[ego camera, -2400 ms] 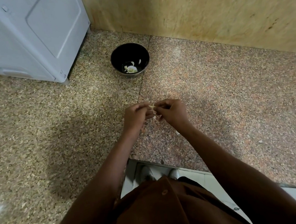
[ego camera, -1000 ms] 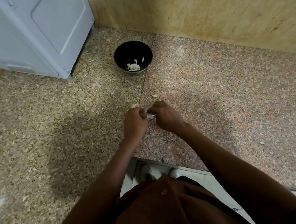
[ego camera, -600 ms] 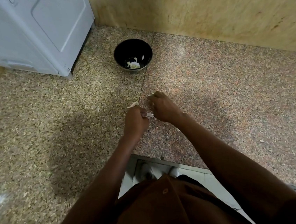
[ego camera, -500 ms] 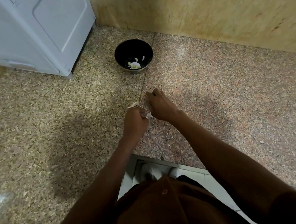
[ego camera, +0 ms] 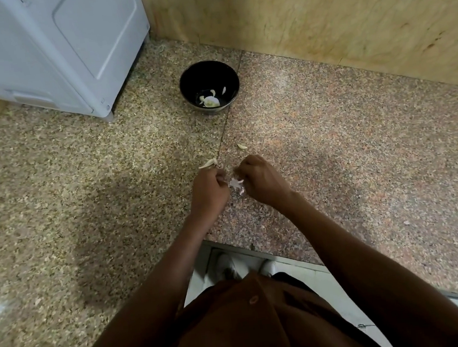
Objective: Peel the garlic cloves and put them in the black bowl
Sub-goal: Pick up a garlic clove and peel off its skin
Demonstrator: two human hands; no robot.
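Head view, looking down at the speckled granite worktop [ego camera: 360, 145]. Both my hands are just in front of my chest, close together. My left hand [ego camera: 208, 191] is curled into a loose fist, and a pale crescent-shaped garlic clove [ego camera: 208, 163] sticks out past its knuckles; I judge it pinched at the fingertips, though the contact itself is hidden. My right hand [ego camera: 262, 181] is curled too, fingers bent inward toward a scrap of thin pinkish-white papery garlic skin [ego camera: 236, 184] sitting in the gap between the hands. I can't tell whether the right hand actually grips that skin or only touches it.

The round glossy black bowl [ego camera: 185, 89] stands well beyond my hands, near the tan marble-look back wall [ego camera: 318, 17] and just right of the white appliance cabinet [ego camera: 48, 51]. Inside it are a few pale peeled garlic pieces [ego camera: 210, 101], so part of the job is done.

One more small pale garlic piece [ego camera: 241, 146] lies loose on the worktop just beyond my right hand; too small to tell if it's a clove or peel.

Progress, my judgement: mid-task. Some cloves are already in the bowl, and the one in my left hand looks mostly stripped but is not yet dropped in. Left to do: finish it, carry it to the bowl, check the loose piece. No other unpeeled garlic shows anywhere.
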